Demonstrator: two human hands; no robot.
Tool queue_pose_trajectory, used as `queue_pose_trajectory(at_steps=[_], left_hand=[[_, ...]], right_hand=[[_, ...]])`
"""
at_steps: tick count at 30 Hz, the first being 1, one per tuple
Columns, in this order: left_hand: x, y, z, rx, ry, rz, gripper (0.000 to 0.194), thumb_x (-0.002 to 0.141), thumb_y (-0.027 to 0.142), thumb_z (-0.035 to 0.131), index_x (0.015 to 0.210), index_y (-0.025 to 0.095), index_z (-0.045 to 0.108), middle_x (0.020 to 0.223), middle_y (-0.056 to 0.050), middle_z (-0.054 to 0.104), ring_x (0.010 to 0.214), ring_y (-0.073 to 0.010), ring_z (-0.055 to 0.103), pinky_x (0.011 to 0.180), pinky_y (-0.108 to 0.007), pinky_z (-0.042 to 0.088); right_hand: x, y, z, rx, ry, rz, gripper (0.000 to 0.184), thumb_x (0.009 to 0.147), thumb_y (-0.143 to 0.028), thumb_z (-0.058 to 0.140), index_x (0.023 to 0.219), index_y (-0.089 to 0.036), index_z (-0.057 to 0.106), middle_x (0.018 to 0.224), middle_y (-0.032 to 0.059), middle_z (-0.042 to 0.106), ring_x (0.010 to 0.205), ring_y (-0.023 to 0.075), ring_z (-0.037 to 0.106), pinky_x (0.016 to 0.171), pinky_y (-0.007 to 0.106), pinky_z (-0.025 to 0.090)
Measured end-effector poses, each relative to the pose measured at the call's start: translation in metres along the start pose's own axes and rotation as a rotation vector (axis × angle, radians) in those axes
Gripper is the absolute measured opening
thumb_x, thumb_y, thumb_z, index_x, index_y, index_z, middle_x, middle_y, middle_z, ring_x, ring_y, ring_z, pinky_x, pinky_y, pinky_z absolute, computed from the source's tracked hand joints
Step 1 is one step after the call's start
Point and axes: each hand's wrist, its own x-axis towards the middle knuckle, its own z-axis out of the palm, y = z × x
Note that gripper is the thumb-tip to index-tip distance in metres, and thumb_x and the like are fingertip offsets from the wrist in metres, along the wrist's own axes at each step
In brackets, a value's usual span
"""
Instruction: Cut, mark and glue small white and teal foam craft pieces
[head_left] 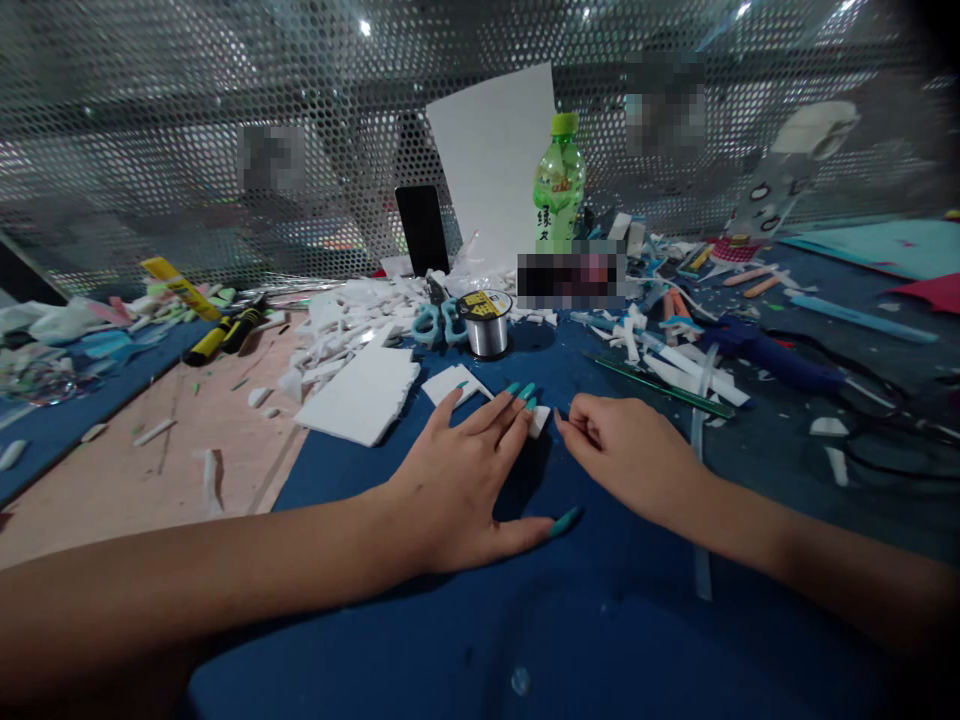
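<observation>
My left hand point(457, 485) lies flat on the blue mat point(585, 620), fingers stretched out and thumb apart. Its fingers rest over a small white foam piece point(538, 420), whose end shows past the fingertips. Another small white foam piece point(450, 385) lies partly under the same hand. Just right of the fingertips, my right hand point(637, 450) is closed with curled fingers. Whatever it may pinch is hidden. Beyond the left hand are a larger white foam sheet point(364, 395) with a rough edge, a spool of clear line point(487, 325) and blue-handled scissors point(439, 322).
White foam scraps point(337, 310) are heaped at the back. A green bottle point(559, 190) and a black phone point(422, 230) stand behind. At right lie a green ruler-like strip point(660, 385), a blue glue gun point(772, 350) and a clear glue stick point(702, 560). Yellow-black cutters point(225, 335) lie left.
</observation>
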Motion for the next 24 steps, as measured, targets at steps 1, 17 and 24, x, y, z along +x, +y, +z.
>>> queue_pose_trajectory(at_steps=[1,17,24], left_hand=[[0.0001,0.0000,-0.0002,-0.001,-0.002,0.000,0.083,0.081,0.069,0.024,0.138,0.008,0.030,0.141,-0.018,0.032,0.134,-0.0309,0.022,0.105,-0.059,0.016],[-0.0003,0.0000,0.0007,-0.009,0.002,0.000,0.084,0.080,0.069,0.025,0.137,0.008,0.030,0.141,-0.018,0.033,0.133,-0.0322,0.024,0.104,-0.060,0.016],[-0.0007,-0.0005,0.0019,-0.014,0.013,0.001,0.083,0.081,0.069,0.024,0.138,0.010,0.030,0.142,-0.017,0.032,0.133,-0.0316,0.025,0.106,-0.057,0.014]], right_hand=[[0.0001,0.0000,0.0000,0.000,0.000,0.001,0.024,0.084,-0.028,0.042,0.062,-0.019,0.039,0.052,-0.0014,0.047,0.046,0.0103,0.043,0.046,0.025,0.021],[0.0008,0.0015,0.0012,-0.006,0.008,-0.020,0.023,0.084,-0.027,0.042,0.063,-0.019,0.040,0.052,-0.0013,0.049,0.048,0.0110,0.045,0.047,0.025,0.022],[0.0008,0.0003,0.0007,-0.023,0.011,-0.001,0.023,0.084,-0.027,0.043,0.063,-0.019,0.042,0.054,-0.0004,0.051,0.049,0.0116,0.047,0.047,0.025,0.022]])
